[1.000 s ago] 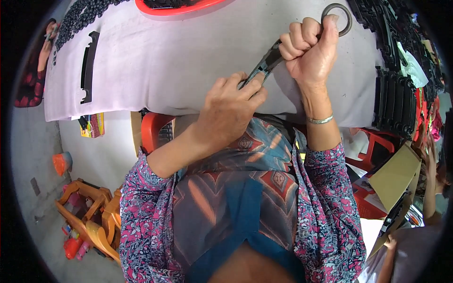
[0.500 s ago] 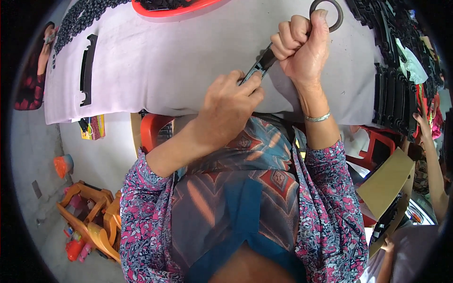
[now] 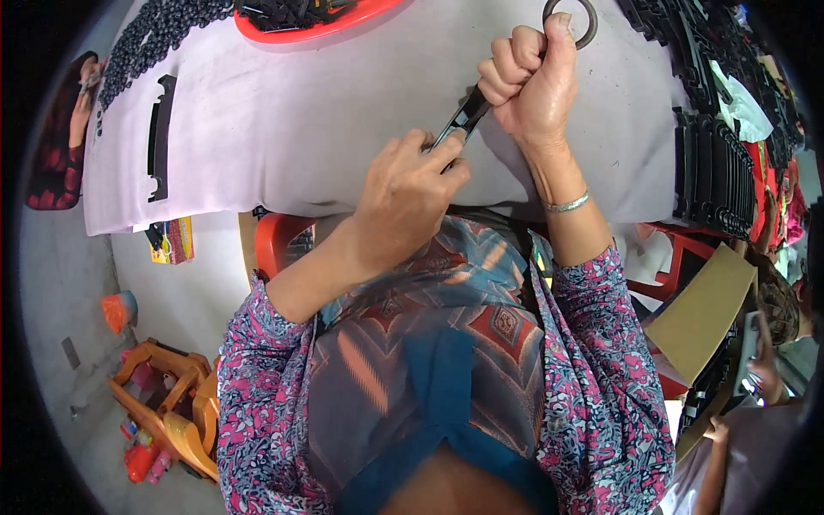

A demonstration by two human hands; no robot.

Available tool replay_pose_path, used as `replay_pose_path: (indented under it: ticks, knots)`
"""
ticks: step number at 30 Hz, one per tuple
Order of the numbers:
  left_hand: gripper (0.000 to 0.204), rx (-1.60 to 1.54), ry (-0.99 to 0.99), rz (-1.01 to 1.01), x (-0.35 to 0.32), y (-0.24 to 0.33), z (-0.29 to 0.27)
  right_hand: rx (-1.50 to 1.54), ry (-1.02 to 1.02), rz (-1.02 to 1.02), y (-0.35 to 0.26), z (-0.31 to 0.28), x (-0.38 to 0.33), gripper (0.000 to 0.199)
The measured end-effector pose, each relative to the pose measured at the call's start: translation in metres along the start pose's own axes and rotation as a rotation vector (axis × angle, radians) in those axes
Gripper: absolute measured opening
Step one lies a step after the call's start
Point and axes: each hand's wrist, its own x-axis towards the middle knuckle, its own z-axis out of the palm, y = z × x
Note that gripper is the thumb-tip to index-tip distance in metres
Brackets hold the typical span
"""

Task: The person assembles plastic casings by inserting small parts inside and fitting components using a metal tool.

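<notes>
My left hand [image 3: 408,184] is closed on the lower end of a narrow black strip-like piece [image 3: 463,116], its fingertips pinching the end. My right hand [image 3: 532,86] makes a fist round the upper end of the same piece, up and to the right. Above that fist a dark ring [image 3: 590,21] sticks out beside the raised thumb; it looks like the handle of a tool, whose rest is hidden in the fist. Both hands are over the near part of the cloth-covered table [image 3: 300,112].
A notched black plastic strip [image 3: 160,142] lies at the table's left. Beyond are many small black pieces [image 3: 163,43] and a red tray [image 3: 318,33] of black parts. Stacked black strips [image 3: 708,172] line the right edge, with a cardboard box [image 3: 699,309] and a person's hand [image 3: 717,429] beyond.
My right hand and the ring have shifted slightly left, both hands keeping their hold. The whole view has moved a little. At the right, another person's hand now shows with a flat shiny thing.
</notes>
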Motion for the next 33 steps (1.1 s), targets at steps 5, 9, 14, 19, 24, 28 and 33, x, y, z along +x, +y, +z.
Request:
replay_pose_path:
  ticks: [5,9,14,19,24,28,33]
  knots:
    - [0.025,-0.023,0.031,-0.006,-0.001,-0.002,0.004,-0.008,-0.017,0.031,0.005,0.007,-0.001,0.060]
    - [0.025,0.008,0.028,-0.007,0.001,0.002,0.003,-0.009,0.023,0.008,0.001,0.007,-0.002,0.060]
    - [0.022,0.076,-0.009,-0.014,0.001,0.005,0.002,0.058,0.050,0.001,-0.004,0.000,-0.002,0.059]
    - [0.019,0.092,-0.001,-0.016,0.001,0.006,0.001,0.071,0.020,-0.001,-0.010,-0.002,-0.004,0.059]
    - [0.019,0.070,0.019,-0.014,0.001,0.005,0.002,0.085,0.005,0.004,-0.008,-0.002,-0.005,0.058]
    - [0.020,0.073,0.013,-0.015,0.000,0.005,0.004,0.088,-0.020,0.006,-0.006,-0.005,-0.003,0.058]
    - [0.020,0.066,0.006,-0.019,0.001,0.006,0.003,0.070,-0.014,0.007,-0.004,-0.006,-0.002,0.058]
